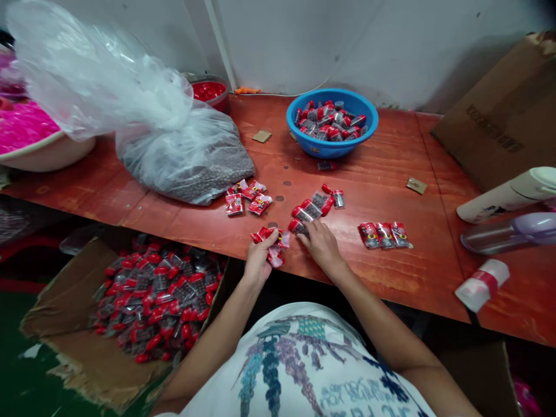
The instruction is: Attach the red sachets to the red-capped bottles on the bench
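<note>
My left hand [258, 259], at the table's front edge, is closed on several small red printed packets [274, 255], with the thumb on top. My right hand [322, 246] has its fingers round the near end of a small red-capped clear bottle [297, 226] filled with dark beads. Just beyond it lie more such bottles [311, 208] in a row, and a small clear bottle [339, 199] with a loose red cap [326, 189]. Left of them is a loose group of red packets [248, 197]. Three more packets [384, 235] lie side by side to the right.
A blue basin [332, 152] of red-capped bottles stands at the back. A plastic bag [186, 156] of dark beads lies at left. Below the table, a cardboard box [65, 310] holds many bottles. Drink bottles [506, 196] and a brown carton [490, 110] are at right.
</note>
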`<state>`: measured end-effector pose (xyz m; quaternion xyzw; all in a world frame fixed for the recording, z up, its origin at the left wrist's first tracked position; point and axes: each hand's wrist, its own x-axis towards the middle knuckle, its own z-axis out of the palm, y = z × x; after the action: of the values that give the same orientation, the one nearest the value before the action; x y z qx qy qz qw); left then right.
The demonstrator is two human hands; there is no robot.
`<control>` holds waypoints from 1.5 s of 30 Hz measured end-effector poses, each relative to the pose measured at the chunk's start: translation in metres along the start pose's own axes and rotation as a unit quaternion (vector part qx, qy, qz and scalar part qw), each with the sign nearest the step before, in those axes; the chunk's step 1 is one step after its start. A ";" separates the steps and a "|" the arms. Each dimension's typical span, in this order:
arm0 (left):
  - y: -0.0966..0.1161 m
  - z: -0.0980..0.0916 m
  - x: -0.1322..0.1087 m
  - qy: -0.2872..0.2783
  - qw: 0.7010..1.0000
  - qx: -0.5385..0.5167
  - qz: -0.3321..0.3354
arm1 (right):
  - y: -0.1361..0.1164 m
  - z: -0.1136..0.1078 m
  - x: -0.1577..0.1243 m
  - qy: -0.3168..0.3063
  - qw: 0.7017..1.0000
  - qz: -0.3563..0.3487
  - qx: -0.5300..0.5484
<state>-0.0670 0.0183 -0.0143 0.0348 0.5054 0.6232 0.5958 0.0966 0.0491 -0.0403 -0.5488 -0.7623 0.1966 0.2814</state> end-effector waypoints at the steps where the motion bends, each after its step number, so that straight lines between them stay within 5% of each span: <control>1: 0.002 0.001 0.000 -0.002 1.000 -0.006 -0.012 | -0.001 0.000 -0.002 -0.006 1.000 -0.002 0.018; 10: -0.001 0.009 -0.002 -0.022 0.998 -0.010 -0.055 | -0.028 -0.021 -0.043 0.081 0.930 0.117 0.339; 28: -0.005 0.029 -0.021 -0.069 0.994 0.075 0.029 | -0.022 -0.036 -0.055 0.003 0.923 0.125 0.365; 37: -0.008 0.031 -0.037 -0.173 0.974 0.143 0.020 | -0.018 -0.037 -0.058 0.032 0.913 0.129 0.386; 43: -0.004 0.031 -0.038 -0.210 0.962 0.169 0.031 | -0.022 -0.031 -0.064 0.014 0.845 0.181 0.504; 45: -0.007 0.032 -0.039 -0.215 0.962 0.163 0.033 | -0.024 -0.030 -0.065 0.041 0.853 0.175 0.489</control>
<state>-0.0304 0.0048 0.0187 0.2813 0.4589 0.5292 0.6559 0.1142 -0.0206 -0.0161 -0.4723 -0.4464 0.5676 0.5055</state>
